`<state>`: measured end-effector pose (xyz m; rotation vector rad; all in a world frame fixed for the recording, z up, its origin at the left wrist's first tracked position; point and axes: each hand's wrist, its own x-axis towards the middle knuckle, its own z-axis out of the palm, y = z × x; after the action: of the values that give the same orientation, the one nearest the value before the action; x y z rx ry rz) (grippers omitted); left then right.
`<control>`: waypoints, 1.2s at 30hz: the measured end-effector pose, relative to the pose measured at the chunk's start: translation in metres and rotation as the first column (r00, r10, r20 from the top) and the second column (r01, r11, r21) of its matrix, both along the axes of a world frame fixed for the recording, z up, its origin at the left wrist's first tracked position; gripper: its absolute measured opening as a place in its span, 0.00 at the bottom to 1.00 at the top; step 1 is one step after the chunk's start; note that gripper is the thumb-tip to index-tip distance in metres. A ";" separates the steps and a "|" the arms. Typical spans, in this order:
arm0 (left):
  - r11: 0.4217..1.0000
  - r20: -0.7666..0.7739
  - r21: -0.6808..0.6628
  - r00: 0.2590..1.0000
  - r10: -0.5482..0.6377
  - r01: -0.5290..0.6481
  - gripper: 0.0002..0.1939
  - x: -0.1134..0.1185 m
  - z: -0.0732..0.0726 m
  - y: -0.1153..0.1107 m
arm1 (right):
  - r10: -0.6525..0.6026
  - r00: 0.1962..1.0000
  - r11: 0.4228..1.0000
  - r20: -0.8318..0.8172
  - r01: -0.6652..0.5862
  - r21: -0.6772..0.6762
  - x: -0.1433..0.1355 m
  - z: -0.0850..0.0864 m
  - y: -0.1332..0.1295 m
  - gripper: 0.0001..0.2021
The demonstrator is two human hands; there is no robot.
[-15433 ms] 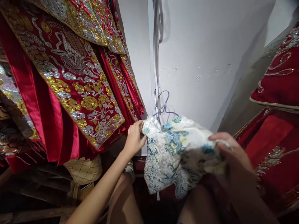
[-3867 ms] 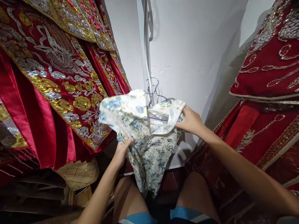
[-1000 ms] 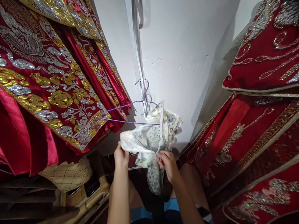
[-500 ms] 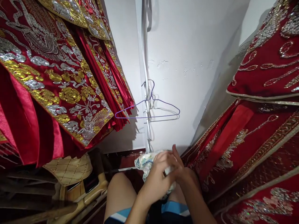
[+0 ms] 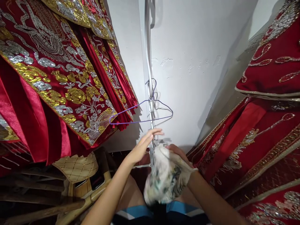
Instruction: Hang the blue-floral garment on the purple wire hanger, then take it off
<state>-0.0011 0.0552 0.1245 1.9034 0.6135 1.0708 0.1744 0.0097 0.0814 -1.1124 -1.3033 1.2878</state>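
My right hand [image 5: 181, 156] grips a bunched white cloth [image 5: 161, 175] with green, blue and dark patterning. The cloth hangs down over my lap and its lower part is blurred. My left hand [image 5: 140, 148] is stretched out, fingers extended and nothing in them, up and to the left of the cloth. Just above its fingers a thin purple clothes hanger [image 5: 131, 122] hangs by its hook on a narrow upright white metal stand [image 5: 148, 59] against the wall. The hanger is bare. My left fingers look apart from it.
Red costumes with gold and silver embroidery [image 5: 77, 93] hang at the left. More beaded red garments [image 5: 255, 118] hang at the right. A wooden chair [image 5: 87, 200] stands lower left, with a quilted cream cloth [image 5: 77, 167] and a dark phone-like object [image 5: 97, 180] by it.
My hands were together over the cloth and have moved apart. The left has reached up and forward, opening. The right keeps the cloth, now hanging more unfolded. The hanger has turned slightly.
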 end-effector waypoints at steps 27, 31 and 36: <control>0.908 -0.891 0.415 0.174 0.419 -0.062 0.23 -0.107 0.033 -0.024 | -0.198 0.922 0.907 0.333 0.043 0.419 0.031 0.018 0.164 0.08; 0.871 -0.871 0.478 0.064 0.487 -0.114 0.24 -0.117 0.038 -0.004 | -0.303 0.890 0.893 0.340 0.141 0.427 0.054 0.018 0.143 0.06; 0.771 -0.715 0.624 0.309 0.628 -0.123 0.23 -0.107 0.051 0.025 | -0.388 0.850 0.878 0.356 0.223 0.423 0.079 0.036 0.116 0.06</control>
<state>-0.1085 0.0801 0.1750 2.8541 1.6636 0.2802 0.2532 0.1255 0.1177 -1.3129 -1.5302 0.5317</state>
